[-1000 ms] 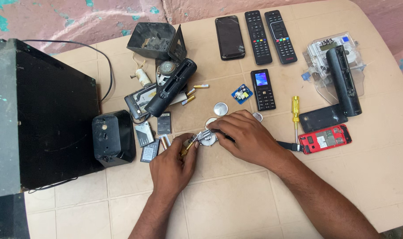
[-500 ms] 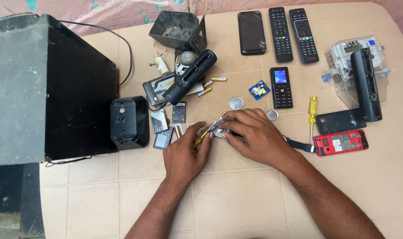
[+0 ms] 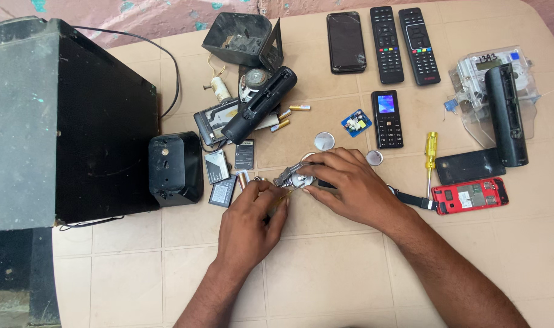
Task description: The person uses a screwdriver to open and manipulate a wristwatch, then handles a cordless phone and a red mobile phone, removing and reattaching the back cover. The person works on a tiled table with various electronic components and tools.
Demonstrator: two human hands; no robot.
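Note:
A small metal wristwatch (image 3: 296, 176) lies on the tan tiled table (image 3: 325, 273) at the middle of the head view. My right hand (image 3: 350, 185) is clamped over it, thumb and fingers pinning its case. My left hand (image 3: 249, 222) grips a thin yellow-handled tool (image 3: 281, 195) whose tip points at the watch. A round metal watch back (image 3: 324, 141) and a second small disc (image 3: 374, 157) lie just beyond my right hand.
A big black speaker box (image 3: 64, 121) fills the left, a small black speaker (image 3: 175, 167) beside it. Batteries, a black flashlight (image 3: 258, 104), an open black case (image 3: 240, 37), phones, two remotes (image 3: 404, 44), a yellow screwdriver (image 3: 430, 155), a red phone (image 3: 470, 195) and a clear meter (image 3: 492, 91) surround my hands.
The camera view has shifted, so everything sits further right and lower. My hands stay on the watch, the left one slightly lower with the tool.

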